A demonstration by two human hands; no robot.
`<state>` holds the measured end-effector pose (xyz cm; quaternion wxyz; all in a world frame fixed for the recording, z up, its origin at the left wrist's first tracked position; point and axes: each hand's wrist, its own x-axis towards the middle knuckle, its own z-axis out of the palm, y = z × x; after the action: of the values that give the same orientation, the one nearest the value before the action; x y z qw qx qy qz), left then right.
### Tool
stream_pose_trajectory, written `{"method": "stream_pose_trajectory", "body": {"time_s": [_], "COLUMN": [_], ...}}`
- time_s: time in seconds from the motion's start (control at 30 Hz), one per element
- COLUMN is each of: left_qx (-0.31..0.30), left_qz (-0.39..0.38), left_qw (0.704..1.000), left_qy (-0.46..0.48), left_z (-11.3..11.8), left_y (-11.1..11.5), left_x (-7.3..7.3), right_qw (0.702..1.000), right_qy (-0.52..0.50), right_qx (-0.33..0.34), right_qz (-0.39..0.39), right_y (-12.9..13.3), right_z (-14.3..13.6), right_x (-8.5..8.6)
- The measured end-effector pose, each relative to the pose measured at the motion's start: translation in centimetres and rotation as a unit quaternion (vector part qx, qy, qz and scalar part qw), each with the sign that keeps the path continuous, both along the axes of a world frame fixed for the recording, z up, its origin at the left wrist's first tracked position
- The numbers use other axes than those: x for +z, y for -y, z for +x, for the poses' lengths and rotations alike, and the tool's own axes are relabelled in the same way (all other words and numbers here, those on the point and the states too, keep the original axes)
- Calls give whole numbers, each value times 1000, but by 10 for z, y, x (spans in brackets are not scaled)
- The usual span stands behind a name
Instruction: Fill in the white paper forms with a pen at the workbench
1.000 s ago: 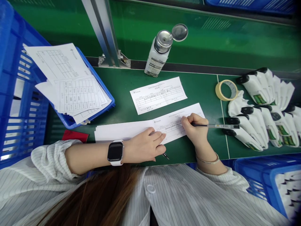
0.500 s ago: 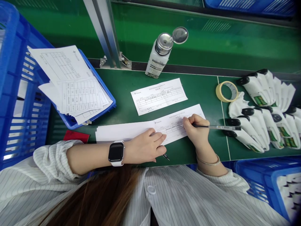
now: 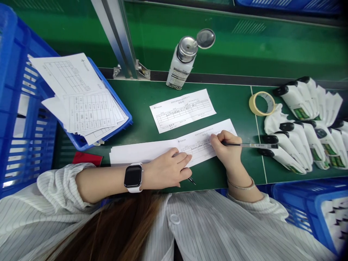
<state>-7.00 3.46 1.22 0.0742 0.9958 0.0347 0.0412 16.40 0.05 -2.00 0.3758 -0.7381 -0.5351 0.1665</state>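
Observation:
My right hand (image 3: 227, 146) is closed around a clear-barrelled pen (image 3: 251, 145), its writing end at the table on a printed form (image 3: 205, 154). Handwriting shows in the form's upper rows. My left hand (image 3: 170, 168) lies flat across the form's left part, fingers loosely spread, pressing on the paper. A dark pointed tip (image 3: 192, 181) pokes out from beneath it; the rest of that item is hidden. White sheets (image 3: 141, 150) extend left of the form. Just above lies a second, filled-in form (image 3: 185, 112), touched by neither hand.
A white pump bottle (image 3: 181, 67), lid flipped up, stands at the back. Right are a tape roll (image 3: 254, 105) and several white handheld devices (image 3: 293, 143). A blue tray (image 3: 129, 121) of papers and a blue crate (image 3: 16, 108) stand left, beside a red card (image 3: 87, 158).
The view has shifted very slightly. Both hands stay almost where they were, the right still holding the pen on the form.

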Motion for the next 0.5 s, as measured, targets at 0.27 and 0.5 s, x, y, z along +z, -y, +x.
{"method": "stream_pose_trajectory", "body": {"time_s": [0.27,0.5], "left_qx": [-8,-10], "left_qz": [-8,-10], "left_qw": [1000,1000], "left_qy": [-18,-25], "left_z": [0,1], "left_y": [0,-1], "left_x": [0,1], "right_qw": [1000,1000], "right_qy": [-9,-1], "right_qx": [-7,-3], "right_qz": [7,13], "right_y": [0,-1], "right_z": [1,-1], "right_x": [-2,0]}}
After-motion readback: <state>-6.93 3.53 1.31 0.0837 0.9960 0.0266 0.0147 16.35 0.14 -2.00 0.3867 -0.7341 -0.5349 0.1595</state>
